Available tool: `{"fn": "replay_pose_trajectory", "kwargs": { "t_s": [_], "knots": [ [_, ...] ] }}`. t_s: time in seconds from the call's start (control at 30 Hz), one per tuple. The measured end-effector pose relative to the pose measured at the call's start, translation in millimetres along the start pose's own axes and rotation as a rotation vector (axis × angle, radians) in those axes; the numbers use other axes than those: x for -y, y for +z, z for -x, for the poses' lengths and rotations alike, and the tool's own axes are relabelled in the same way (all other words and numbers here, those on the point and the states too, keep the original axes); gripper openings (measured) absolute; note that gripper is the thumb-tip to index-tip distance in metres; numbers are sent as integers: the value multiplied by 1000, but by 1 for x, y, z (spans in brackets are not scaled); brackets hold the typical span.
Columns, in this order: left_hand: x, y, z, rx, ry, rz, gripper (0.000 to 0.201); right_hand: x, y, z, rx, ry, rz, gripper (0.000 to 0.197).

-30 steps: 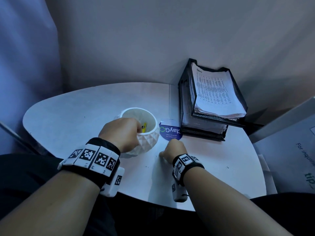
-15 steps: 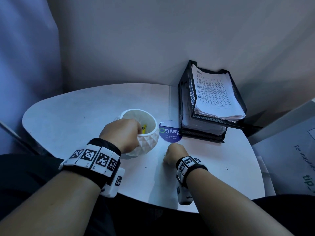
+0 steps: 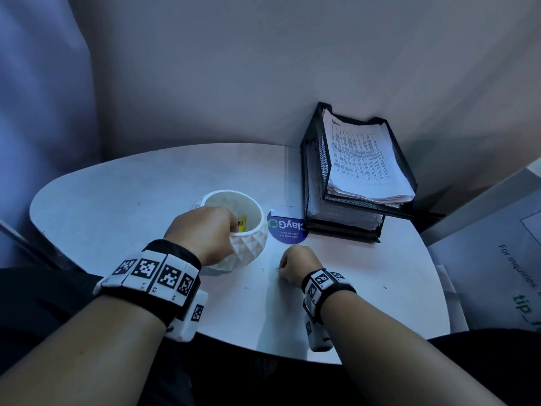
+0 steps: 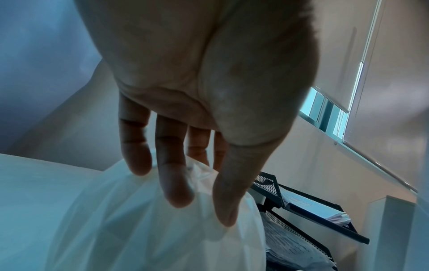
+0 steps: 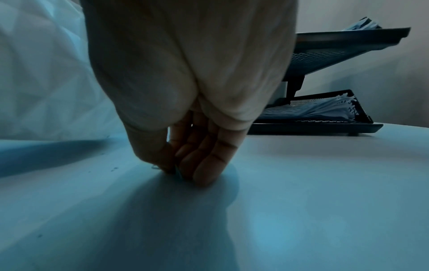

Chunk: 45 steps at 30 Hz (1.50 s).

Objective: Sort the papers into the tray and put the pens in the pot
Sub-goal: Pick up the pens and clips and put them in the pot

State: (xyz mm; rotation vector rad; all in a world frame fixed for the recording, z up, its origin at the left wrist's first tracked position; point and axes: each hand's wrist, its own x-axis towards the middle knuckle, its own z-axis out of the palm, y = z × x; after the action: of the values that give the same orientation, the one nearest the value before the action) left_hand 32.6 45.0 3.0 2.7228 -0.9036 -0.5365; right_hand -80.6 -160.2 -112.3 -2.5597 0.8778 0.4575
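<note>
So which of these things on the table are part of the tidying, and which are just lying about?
Part of the job:
- white pot, gripped at the rim by the left hand
- yellow pen inside it
- black tray
- papers in it

Just lying about:
- round blue sticker
- printed sheet beside the table

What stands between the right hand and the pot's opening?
Nothing visible: only bare table lies between the right hand and the pot. The left hand grips the pot's near rim and covers that side; the rest is open.
</note>
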Motion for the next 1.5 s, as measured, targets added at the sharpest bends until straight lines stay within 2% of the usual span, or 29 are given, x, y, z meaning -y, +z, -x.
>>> {"fn": "replay_pose_trajectory", "kwargs": {
  "t_s": [0.2, 0.37, 0.43, 0.5, 0.57, 0.63, 0.77, 0.87, 1.0, 1.1, 1.23, 1.27, 1.4, 1.5],
  "knots": [
    [0, -1, 2, 21, 1, -9, 36, -2, -1, -3, 58, -21, 63, 11],
    [1, 0, 0, 20, 7, -8, 35, -4, -7, 1, 63, -51, 28, 17],
    [1, 0, 0, 20, 11, -7, 34, 0, -19, 2, 31, -19, -190, 13],
    [0, 0, -1, 21, 15, -8, 34, 9, -38, 1, -85, -14, -515, 18],
    [-1, 0, -1, 26, 18, -11, 34, 27, -61, 0, -202, -75, -769, 23],
    [-3, -1, 0, 29, 19, -14, 35, 51, -84, 6, -228, -191, -850, 22],
    [-6, -3, 2, 35, 17, -12, 32, 90, -96, 14, -195, -362, -695, 10],
    [-4, -4, 3, 29, 23, -2, 31, 98, -81, 14, -208, -394, -523, 3],
    [0, -6, 3, 10, 28, -5, 32, 88, -65, 15, -337, -378, -442, 12],
    [0, -8, 3, -14, 17, 13, 28, 75, -57, 14, -422, -492, -368, 11],
    [1, -13, 1, -49, -14, 66, 26, 56, -51, 12, -186, -507, -377, 42],
    [0, -14, 2, -58, -20, 75, 26, 53, -51, 11, -155, -515, -370, 44],
    [-6, -17, 5, -74, -26, 140, 37, 54, -54, 1, -142, -515, -347, 41],
    [-2, -19, 3, -141, 4, 134, 44, 60, -61, -16, -211, -470, -346, 41]
  ]
}}
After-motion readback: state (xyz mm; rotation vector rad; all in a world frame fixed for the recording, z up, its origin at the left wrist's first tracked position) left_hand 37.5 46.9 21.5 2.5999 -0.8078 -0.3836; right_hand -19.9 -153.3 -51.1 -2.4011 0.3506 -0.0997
